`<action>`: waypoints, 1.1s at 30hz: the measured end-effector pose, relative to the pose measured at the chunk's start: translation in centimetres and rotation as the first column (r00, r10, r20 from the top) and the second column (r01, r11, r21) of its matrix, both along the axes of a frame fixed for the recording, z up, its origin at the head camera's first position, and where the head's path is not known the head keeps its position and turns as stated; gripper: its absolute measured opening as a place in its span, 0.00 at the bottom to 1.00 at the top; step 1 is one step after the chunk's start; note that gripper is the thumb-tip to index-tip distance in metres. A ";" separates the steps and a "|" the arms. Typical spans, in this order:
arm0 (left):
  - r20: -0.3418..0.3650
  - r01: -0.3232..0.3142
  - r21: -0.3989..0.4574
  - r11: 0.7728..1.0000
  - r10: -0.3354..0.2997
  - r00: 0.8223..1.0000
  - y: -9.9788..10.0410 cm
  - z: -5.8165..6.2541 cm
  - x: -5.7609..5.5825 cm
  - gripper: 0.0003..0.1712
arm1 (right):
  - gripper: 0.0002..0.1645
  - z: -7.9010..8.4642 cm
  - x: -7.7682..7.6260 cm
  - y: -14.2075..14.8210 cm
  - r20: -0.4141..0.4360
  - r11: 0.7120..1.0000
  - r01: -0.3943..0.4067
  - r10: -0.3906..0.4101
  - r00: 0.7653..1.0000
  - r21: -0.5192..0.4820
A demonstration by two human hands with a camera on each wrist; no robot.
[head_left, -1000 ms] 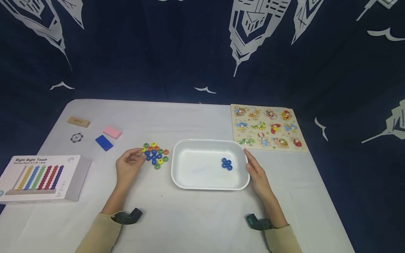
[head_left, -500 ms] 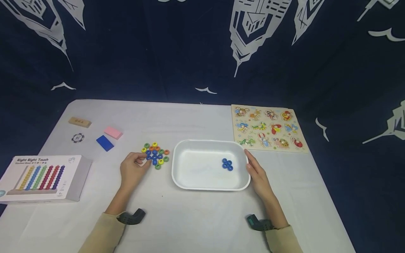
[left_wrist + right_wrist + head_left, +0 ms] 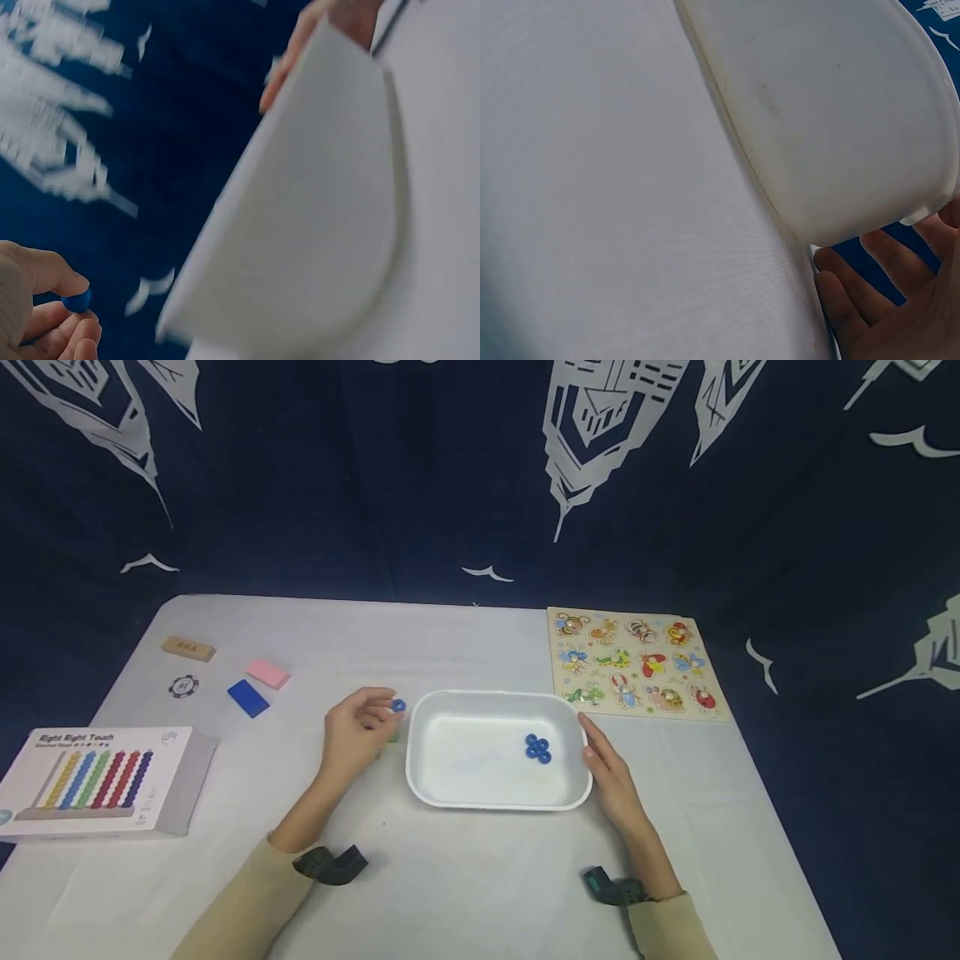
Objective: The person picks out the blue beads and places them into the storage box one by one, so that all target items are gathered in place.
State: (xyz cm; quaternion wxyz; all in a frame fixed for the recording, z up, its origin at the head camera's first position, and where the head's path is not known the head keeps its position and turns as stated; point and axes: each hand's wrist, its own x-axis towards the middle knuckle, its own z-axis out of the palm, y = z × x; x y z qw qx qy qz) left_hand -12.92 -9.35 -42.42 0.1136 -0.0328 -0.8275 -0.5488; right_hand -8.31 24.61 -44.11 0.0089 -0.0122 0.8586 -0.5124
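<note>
In the head view, my left hand [image 3: 358, 731] pinches a blue bead [image 3: 398, 704] between thumb and forefinger, just outside the left rim of a white tray [image 3: 480, 802]. The same bead [image 3: 76, 300] shows at the fingertips in the left wrist view. Several blue beads [image 3: 537, 748] lie together inside the tray, toward its right end. My right hand [image 3: 617, 781] touches the tray's right end with extended fingers; in the right wrist view these fingers [image 3: 900, 262] lie along the outer wall. The left hand covers most of the loose beads; a green one [image 3: 393, 737] peeks out.
A box picturing stacked beads [image 3: 97, 785] lies at the left. Behind it are a wooden block [image 3: 188, 648], a poker chip [image 3: 183, 686], a pink piece [image 3: 267, 674] and a blue piece [image 3: 247, 698]. An insect puzzle board [image 3: 633, 664] lies at the back right.
My left hand reached into the bead pile, took hold of a blue bead and moved right with it toward the tray. The right hand and tray have stayed put.
</note>
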 end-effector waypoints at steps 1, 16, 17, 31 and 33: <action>0.011 0.051 0.003 0.999 -0.051 0.999 1.1 0.6 -0.1 0.15 | 0.27 0.1 0.0 0.0 0.000 1.000 0.001 -0.001 1.000 0.001; 0.234 0.466 -0.199 0.862 -0.420 0.877 13.2 -2.1 -3.2 0.11 | 0.27 0.2 0.0 -0.2 -0.004 1.000 -0.002 0.002 1.000 0.003; 0.259 0.479 -0.222 0.849 -0.422 0.869 13.6 -2.4 -3.4 0.11 | 0.27 0.2 0.0 -0.2 -0.001 1.000 0.001 -0.001 1.000 0.005; 0.359 0.557 -0.287 0.779 -0.452 0.816 14.3 -2.1 -2.9 0.17 | 0.27 -1.6 -0.6 0.8 -0.017 1.000 0.002 -0.003 1.000 -0.015; 0.290 0.543 -0.251 0.801 -0.473 0.832 13.6 -1.4 -2.2 0.18 | 0.27 -2.5 -0.7 1.1 -0.020 1.000 0.003 -0.003 1.000 -0.015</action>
